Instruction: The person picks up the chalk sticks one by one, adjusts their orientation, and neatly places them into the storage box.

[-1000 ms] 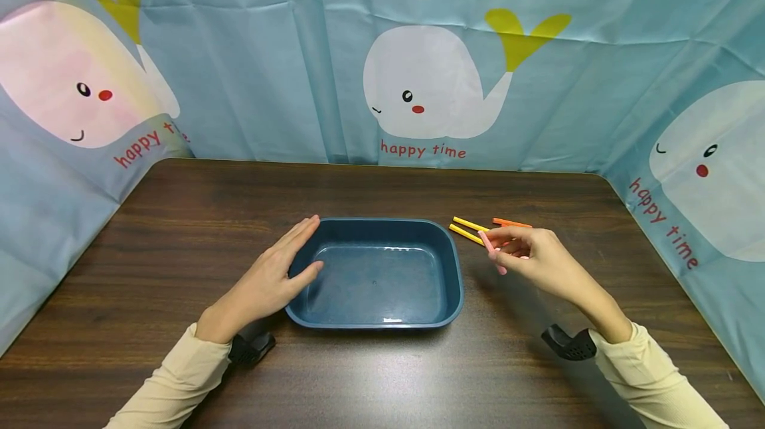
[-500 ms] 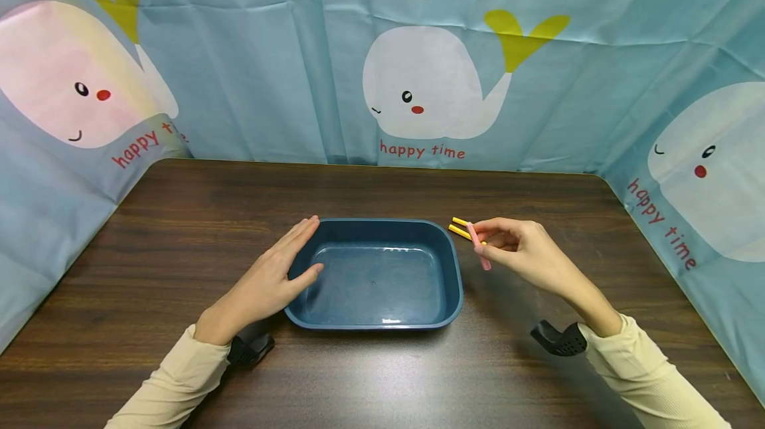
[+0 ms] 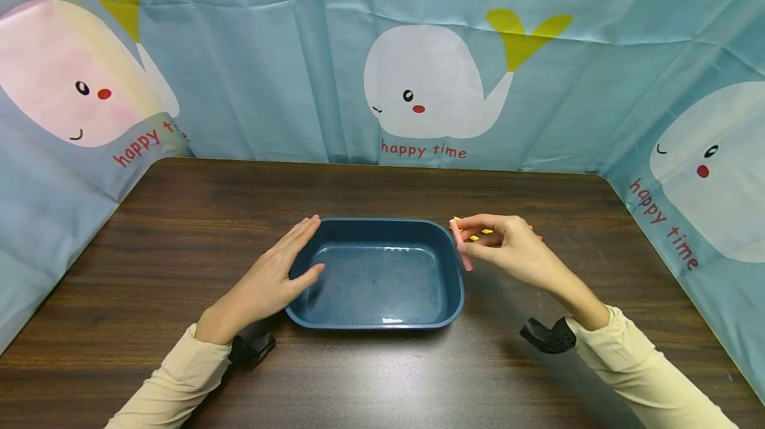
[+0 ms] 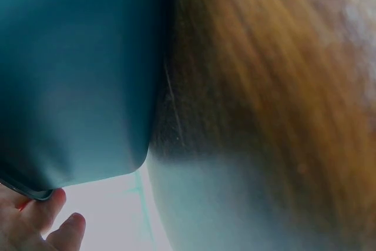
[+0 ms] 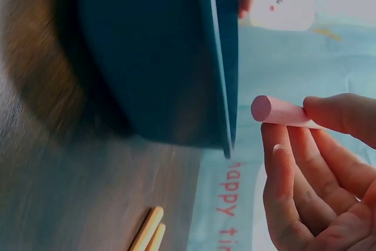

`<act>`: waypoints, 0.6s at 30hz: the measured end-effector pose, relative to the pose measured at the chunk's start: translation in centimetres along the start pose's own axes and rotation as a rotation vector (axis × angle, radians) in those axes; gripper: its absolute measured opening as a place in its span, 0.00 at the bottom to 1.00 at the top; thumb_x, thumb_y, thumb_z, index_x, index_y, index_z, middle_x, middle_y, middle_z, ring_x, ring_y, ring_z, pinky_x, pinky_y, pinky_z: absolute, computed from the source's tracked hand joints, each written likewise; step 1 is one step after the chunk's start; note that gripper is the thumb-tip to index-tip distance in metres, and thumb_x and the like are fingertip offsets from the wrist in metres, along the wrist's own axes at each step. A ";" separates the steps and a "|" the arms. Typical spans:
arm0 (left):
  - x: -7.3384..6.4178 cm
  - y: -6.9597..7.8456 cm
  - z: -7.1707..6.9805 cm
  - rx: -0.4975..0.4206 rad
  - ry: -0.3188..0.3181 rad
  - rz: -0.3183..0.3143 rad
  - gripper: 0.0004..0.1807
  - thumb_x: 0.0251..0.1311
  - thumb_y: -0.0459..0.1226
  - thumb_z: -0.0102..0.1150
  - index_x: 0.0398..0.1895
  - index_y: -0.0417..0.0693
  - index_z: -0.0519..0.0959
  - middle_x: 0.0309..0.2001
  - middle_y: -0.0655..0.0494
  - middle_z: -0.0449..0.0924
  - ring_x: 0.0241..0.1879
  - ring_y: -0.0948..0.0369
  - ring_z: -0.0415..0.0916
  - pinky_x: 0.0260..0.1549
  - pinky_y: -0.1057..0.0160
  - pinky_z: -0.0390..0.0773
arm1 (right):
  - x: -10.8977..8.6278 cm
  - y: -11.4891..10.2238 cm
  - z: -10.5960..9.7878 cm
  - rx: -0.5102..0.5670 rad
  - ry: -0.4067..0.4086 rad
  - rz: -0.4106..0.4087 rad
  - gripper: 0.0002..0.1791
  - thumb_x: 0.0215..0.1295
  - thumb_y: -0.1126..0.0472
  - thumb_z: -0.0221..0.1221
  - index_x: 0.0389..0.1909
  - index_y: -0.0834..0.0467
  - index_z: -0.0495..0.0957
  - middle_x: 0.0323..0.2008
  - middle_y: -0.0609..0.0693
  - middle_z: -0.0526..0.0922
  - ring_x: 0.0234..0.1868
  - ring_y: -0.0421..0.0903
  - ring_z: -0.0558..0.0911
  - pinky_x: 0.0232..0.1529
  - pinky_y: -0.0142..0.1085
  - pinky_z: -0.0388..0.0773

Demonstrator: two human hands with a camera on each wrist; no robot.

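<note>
My right hand (image 3: pixel 508 250) pinches a pink chalk stick (image 3: pixel 459 243) between thumb and fingertips, just off the right rim of a dark blue plastic tub (image 3: pixel 376 327). In the right wrist view the round end of the chalk (image 5: pixel 283 111) points towards the tub, apart from its rim. On the tub's left rim rests my left hand (image 3: pixel 265 276), fingers straight and thumb reaching over the inside. Its fingertips (image 4: pixel 56 201) show at the rim in the left wrist view. Nothing lies in the tub.
Two yellow chalk sticks (image 5: pixel 148 230) lie on the dark wood table right of the tub, mostly hidden behind my right hand in the head view. A bit of orange chalk (image 3: pixel 540 237) peeks out past that hand. A whale-print curtain (image 3: pixel 287 84) surrounds the table's far sides.
My right hand has carried the pink chalk leftward from above the other sticks to the tub's right rim. The left hand has stayed in place.
</note>
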State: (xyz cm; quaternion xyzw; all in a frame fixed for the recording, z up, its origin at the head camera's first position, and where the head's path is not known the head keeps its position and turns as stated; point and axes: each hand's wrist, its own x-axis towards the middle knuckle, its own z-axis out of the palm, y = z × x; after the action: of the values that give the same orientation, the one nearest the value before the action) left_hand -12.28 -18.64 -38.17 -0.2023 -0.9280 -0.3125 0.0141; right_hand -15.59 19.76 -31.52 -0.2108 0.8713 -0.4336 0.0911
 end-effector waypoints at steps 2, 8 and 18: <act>0.0 0.0 0.0 -0.001 0.000 -0.001 0.43 0.67 0.44 0.60 0.80 0.51 0.48 0.80 0.52 0.47 0.79 0.48 0.47 0.71 0.39 0.57 | 0.1 -0.2 0.2 0.016 -0.009 0.027 0.22 0.64 0.61 0.65 0.58 0.59 0.79 0.43 0.54 0.88 0.40 0.41 0.89 0.42 0.28 0.79; 0.0 0.0 0.0 0.001 0.000 -0.006 0.44 0.67 0.44 0.60 0.80 0.50 0.48 0.80 0.52 0.47 0.79 0.48 0.46 0.71 0.39 0.57 | 0.6 -0.7 0.9 0.048 -0.034 0.060 0.21 0.64 0.60 0.65 0.58 0.57 0.80 0.44 0.55 0.87 0.40 0.42 0.89 0.42 0.30 0.78; 0.0 0.1 0.0 -0.006 0.004 -0.011 0.45 0.65 0.44 0.62 0.80 0.50 0.49 0.80 0.52 0.48 0.79 0.47 0.47 0.71 0.38 0.57 | 1.7 -1.4 2.3 0.102 -0.075 0.084 0.19 0.63 0.61 0.64 0.56 0.53 0.80 0.42 0.53 0.86 0.32 0.44 0.88 0.39 0.37 0.82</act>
State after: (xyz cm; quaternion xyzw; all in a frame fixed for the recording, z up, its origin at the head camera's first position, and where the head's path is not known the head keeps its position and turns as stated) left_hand -12.25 -18.61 -38.10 -0.1964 -0.9282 -0.3157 0.0135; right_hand -15.96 16.58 -31.76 -0.1854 0.8522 -0.4649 0.1524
